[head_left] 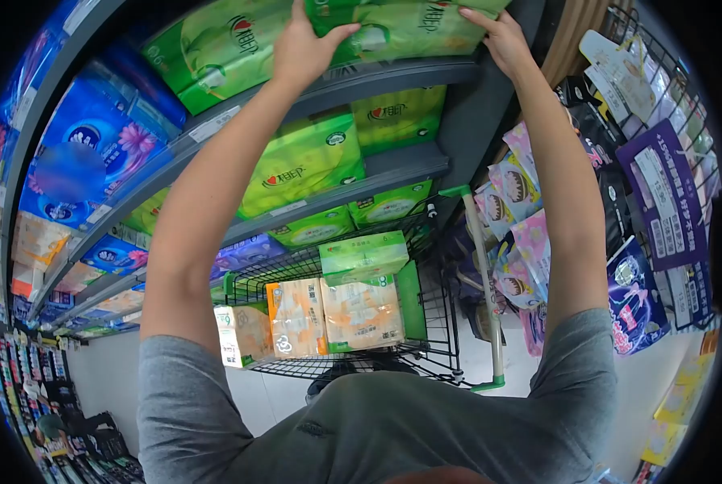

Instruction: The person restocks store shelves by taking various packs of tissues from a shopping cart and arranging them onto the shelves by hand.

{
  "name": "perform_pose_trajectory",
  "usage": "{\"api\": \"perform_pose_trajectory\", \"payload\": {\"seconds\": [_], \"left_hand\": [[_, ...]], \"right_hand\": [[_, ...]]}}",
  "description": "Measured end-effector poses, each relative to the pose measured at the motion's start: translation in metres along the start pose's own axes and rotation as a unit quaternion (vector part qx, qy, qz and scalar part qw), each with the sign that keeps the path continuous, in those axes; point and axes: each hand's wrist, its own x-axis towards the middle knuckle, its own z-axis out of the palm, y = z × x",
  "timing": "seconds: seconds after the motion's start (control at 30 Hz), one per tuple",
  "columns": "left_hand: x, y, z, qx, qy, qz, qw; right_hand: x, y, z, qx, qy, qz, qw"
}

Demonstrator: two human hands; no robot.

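A green plastic-wrapped tissue pack (pixel 413 36) sits on the upper shelf between my two hands. My left hand (pixel 306 47) is at its left end, thumb stretched across the front and a finger pointing up at the seam with the neighbouring green pack (pixel 224 48). At the right end, my right hand (pixel 504 39) grips the corner, fingers on the front face. The far sides of the pack and some fingertips are out of sight. Below my arms stands a shopping cart (pixel 450 323) holding orange-and-white tissue packs (pixel 363 315) and a green tissue pack (pixel 364 255).
Lower shelves carry more green packs (pixel 300 165); blue packs (pixel 95 145) fill the left side. A dark shelf upright (pixel 490 101) borders the right end. Beyond it hang pink bagged goods (pixel 530 250) and a purple price sign (pixel 666 194). Another person (pixel 53 431) is at lower left.
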Motion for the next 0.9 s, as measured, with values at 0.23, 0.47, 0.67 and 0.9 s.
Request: {"api": "perform_pose_trajectory", "payload": {"seconds": [0.23, 0.47, 0.67, 0.9], "left_hand": [[0.013, -0.043, 0.039, 0.046, 0.022, 0.053, 0.997], [0.006, -0.047, 0.033, 0.062, -0.036, 0.053, 0.996], [-0.009, -0.037, 0.033, 0.092, -0.036, 0.016, 0.995], [-0.018, -0.018, 0.018, 0.041, -0.011, -0.013, 0.999]], "right_hand": [[0.001, 0.008, 0.013, -0.124, 0.085, 0.0, 0.989], [-0.007, 0.003, 0.028, -0.23, 0.101, 0.043, 0.967], [-0.009, 0.019, 0.018, -0.252, 0.07, 0.006, 0.965], [-0.009, 0.016, 0.016, -0.267, 0.025, 0.015, 0.963]]}}
